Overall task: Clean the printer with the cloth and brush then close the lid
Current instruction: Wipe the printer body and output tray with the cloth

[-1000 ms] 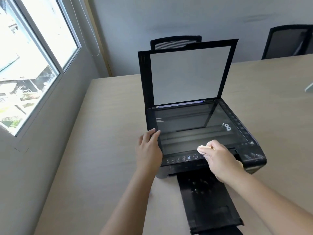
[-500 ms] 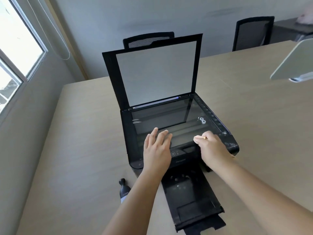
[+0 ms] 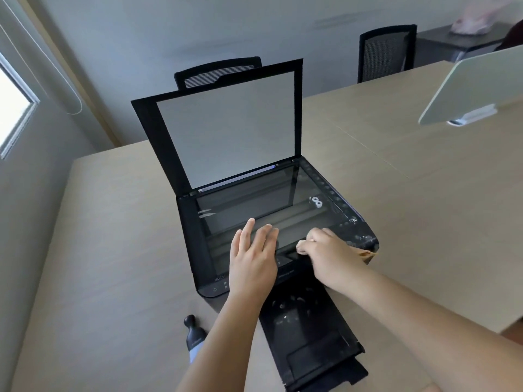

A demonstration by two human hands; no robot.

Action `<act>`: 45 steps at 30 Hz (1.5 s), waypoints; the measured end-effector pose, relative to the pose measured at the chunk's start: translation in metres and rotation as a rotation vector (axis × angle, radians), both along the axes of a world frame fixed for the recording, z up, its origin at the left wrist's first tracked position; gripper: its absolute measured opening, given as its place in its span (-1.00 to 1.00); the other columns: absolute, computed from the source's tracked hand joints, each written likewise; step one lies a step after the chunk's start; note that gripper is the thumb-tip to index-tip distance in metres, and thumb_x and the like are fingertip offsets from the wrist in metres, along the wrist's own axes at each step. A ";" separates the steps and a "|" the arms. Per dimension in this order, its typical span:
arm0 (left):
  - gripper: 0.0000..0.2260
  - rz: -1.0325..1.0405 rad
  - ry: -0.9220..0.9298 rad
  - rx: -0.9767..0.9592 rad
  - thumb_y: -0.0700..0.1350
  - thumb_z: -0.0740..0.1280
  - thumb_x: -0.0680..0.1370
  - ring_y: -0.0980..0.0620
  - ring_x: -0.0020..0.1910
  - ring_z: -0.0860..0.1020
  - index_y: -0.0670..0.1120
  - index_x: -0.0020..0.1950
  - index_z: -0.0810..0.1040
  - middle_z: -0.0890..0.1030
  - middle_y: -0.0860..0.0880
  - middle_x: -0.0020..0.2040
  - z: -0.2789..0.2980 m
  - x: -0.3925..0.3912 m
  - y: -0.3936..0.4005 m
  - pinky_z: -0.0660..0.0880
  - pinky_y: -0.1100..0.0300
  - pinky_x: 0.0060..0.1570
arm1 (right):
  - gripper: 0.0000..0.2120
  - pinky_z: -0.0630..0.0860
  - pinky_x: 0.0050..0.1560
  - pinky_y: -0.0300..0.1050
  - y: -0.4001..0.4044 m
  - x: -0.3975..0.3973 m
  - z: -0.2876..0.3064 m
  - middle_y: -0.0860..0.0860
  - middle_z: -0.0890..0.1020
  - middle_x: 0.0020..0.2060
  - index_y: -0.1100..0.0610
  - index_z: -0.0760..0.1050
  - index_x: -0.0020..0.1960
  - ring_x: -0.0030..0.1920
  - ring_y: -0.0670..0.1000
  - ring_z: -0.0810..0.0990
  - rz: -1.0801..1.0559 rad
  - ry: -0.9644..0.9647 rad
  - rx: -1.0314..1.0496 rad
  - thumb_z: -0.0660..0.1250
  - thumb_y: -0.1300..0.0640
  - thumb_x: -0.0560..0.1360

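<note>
Cleaning is underway: the left hand [image 3: 252, 258], fingers spread, steadies the printer [image 3: 198, 250]; the right hand [image 3: 328, 254] seemingly pinches a cloth [image 3: 366, 254]. The brush [image 3: 194, 336] lies untouched; the lid [image 3: 226, 128] is open.

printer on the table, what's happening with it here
A person is cleaning the printer, which sits on a table with its lid raised. The left hand lies flat, fingers spread, on the front of the scanner glass. The right hand is closed at the front edge of the glass; a bit of tan cloth seems to show beside its wrist. The brush lies unused on the table near the left forearm. The output tray is pulled out in front.
</note>
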State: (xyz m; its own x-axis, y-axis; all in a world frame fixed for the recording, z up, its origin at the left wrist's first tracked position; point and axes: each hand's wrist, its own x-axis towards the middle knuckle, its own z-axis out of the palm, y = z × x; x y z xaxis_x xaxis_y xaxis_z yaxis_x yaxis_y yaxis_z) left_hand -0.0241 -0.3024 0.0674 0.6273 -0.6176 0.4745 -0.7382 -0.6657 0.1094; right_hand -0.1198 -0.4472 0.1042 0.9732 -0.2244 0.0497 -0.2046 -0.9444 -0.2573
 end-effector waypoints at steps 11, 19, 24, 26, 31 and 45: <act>-0.57 0.001 0.026 0.030 -0.21 0.11 0.44 -0.14 0.37 0.40 -0.07 0.23 0.59 0.60 0.03 0.18 0.001 -0.001 0.001 0.42 -0.08 0.28 | -0.68 0.46 -0.11 0.00 -0.005 -0.007 0.013 0.03 0.35 0.02 0.19 0.47 0.04 0.06 0.10 0.35 -0.119 0.103 -0.028 0.16 0.47 0.38; -0.61 -0.009 0.009 0.018 -0.26 0.24 0.42 -0.16 0.36 0.39 -0.09 0.22 0.60 0.61 0.02 0.17 -0.001 -0.001 0.001 0.39 -0.05 0.27 | -0.63 0.48 -0.15 -0.01 0.010 -0.007 0.017 0.01 0.31 0.03 0.18 0.45 0.07 0.07 0.08 0.35 -0.103 0.192 0.017 0.50 0.27 0.32; -0.55 -0.014 0.065 0.041 -0.30 0.40 0.34 -0.15 0.36 0.38 -0.09 0.22 0.60 0.61 0.02 0.16 0.001 -0.003 0.002 0.43 -0.07 0.26 | -0.76 0.30 -0.28 -0.13 -0.004 -0.010 0.026 0.07 0.29 0.03 0.19 0.32 -0.13 0.00 0.11 0.35 -0.317 0.227 -0.129 0.30 0.44 0.35; -0.55 -0.012 0.077 0.052 -0.29 0.42 0.33 -0.16 0.34 0.41 -0.09 0.21 0.60 0.61 0.02 0.15 0.002 -0.002 0.003 0.44 -0.06 0.25 | -0.72 0.33 -0.19 -0.14 0.003 -0.005 0.020 0.11 0.32 0.12 0.18 0.30 -0.14 0.07 0.12 0.38 -0.347 0.221 -0.122 0.34 0.43 0.35; -0.61 -0.021 0.063 0.047 -0.26 0.21 0.42 -0.16 0.33 0.44 -0.08 0.20 0.61 0.62 0.02 0.14 0.004 -0.003 0.002 0.44 -0.06 0.23 | -0.76 0.35 -0.19 -0.14 0.015 -0.004 0.012 0.09 0.33 0.11 0.18 0.33 -0.15 0.05 0.09 0.39 -0.326 0.121 -0.027 0.31 0.44 0.36; -0.55 -0.053 0.053 -0.006 -0.25 0.07 0.42 -0.17 0.33 0.45 -0.07 0.16 0.63 0.61 0.03 0.16 0.004 -0.016 -0.034 0.41 -0.09 0.26 | -0.87 0.32 -0.60 -0.23 -0.045 -0.055 0.032 0.01 0.38 -0.11 0.18 0.50 -0.07 -0.60 -0.01 0.52 -0.331 -0.122 0.360 0.34 0.31 0.39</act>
